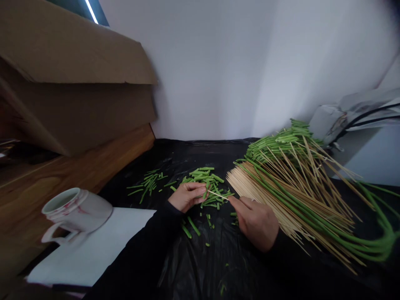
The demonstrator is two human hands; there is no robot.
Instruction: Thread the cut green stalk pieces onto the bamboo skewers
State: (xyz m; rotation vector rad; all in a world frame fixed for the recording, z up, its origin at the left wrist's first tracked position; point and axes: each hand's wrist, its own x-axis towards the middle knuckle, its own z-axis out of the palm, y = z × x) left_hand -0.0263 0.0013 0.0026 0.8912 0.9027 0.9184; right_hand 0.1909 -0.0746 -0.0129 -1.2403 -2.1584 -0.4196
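Note:
My left hand (189, 196) pinches a short piece of green stem, perhaps garlic scape, between thumb and fingers. A thin wooden skewer (218, 195) runs from that piece to my right hand (256, 221), which is closed around its other end. Whether the tip has gone into the stem piece is hidden by my fingers. Just behind my hands lies a loose pile of cut green pieces (204, 171). To the right of my right hand is a thick spread of bare skewers (259, 191), with long uncut green stems (300, 208) lying over it.
Skewered green stems (281, 143) are heaped at the back right. A smaller group of cut pieces (150, 183) lies left on the black plastic sheet (187, 275). A mug (84, 210) and white paper (93, 250) are at left, below a cardboard box (93, 100).

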